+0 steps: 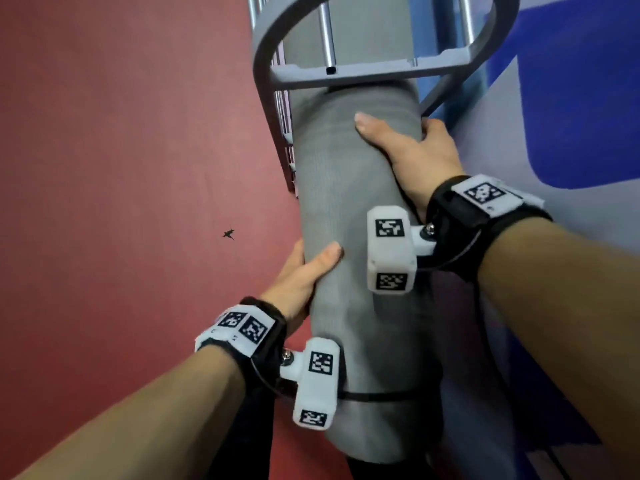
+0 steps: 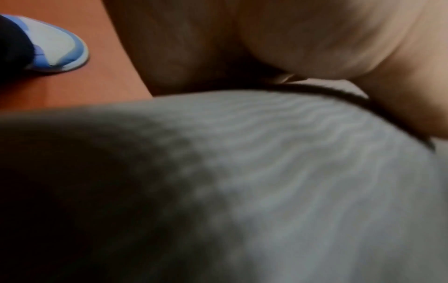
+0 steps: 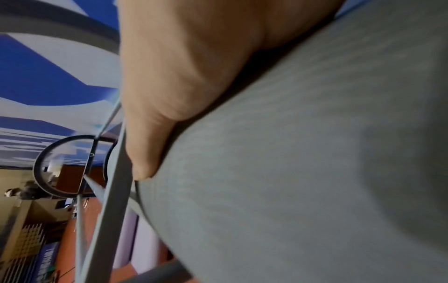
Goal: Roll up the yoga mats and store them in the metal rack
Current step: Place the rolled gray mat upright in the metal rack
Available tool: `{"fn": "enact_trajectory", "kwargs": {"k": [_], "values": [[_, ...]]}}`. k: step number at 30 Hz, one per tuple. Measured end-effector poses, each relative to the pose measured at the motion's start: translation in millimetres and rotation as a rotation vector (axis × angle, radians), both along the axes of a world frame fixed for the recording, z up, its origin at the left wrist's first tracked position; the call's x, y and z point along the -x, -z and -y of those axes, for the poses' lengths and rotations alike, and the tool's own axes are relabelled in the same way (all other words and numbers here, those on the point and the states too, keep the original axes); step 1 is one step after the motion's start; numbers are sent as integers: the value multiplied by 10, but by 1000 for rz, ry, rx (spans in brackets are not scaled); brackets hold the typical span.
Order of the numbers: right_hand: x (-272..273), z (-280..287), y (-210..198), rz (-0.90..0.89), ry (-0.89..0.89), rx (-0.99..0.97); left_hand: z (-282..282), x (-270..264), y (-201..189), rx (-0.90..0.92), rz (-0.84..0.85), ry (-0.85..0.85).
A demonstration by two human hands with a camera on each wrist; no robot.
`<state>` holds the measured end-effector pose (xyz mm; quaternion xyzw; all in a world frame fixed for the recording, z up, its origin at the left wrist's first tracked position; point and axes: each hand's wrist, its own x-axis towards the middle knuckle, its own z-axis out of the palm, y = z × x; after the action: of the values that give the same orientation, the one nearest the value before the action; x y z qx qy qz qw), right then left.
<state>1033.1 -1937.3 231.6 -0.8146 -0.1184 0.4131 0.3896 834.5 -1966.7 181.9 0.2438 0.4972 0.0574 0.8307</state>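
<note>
A rolled grey yoga mat [image 1: 346, 209] points away from me, its far end passing under the grey ring and crossbar of the metal rack [image 1: 346, 72]. My left hand [image 1: 304, 271] grips the roll from the left side, thumb across its top. My right hand [image 1: 405, 147] grips it higher on the right, thumb on top and fingers wrapped behind. In the left wrist view the ribbed mat [image 2: 266, 172] fills the picture below my left hand [image 2: 278, 42]. The right wrist view shows the mat [image 3: 303, 153] under my right hand [image 3: 189, 76], beside a rack bar [image 3: 114, 191].
Red floor [image 1: 121, 150] lies to the left, with a small dark mark [image 1: 228, 233]. A grey and blue mat or floor pattern [image 1: 581, 98] lies to the right. A blue and white shoe [image 2: 55, 46] stands on the red floor. More rack rings [image 3: 63, 166] show farther off.
</note>
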Motion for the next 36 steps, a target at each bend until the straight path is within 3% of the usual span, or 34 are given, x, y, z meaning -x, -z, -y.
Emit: {"fn": "enact_trajectory", "kwargs": {"k": [4,8,15,21,22,24,26,33,36], "values": [[-52,112,44,-103,32,-48,-505,-264,-114,-31,0,-87],[49,469,107,-294,-3,5,-950,-497,-395,-187,-94,-100],[-15,-9,32,-99,76,-40,-588,-195,-541,-15,-96,102],[-135,149,-4,-50,15,64,-595,-327,-464,17,-83,-47],[-110,249,18,-133,59,105,-586,-349,-467,11,-82,-60],[-34,385,57,-465,157,96,-592,-395,-484,8,-64,-91],[20,395,34,-601,219,7,-637,-447,-506,-10,-46,-95],[-79,92,-9,-163,241,51,-839,-598,-458,-50,-27,-186],[-5,4,2,-117,291,-103,-869,-680,-430,-154,-59,-177]]}}
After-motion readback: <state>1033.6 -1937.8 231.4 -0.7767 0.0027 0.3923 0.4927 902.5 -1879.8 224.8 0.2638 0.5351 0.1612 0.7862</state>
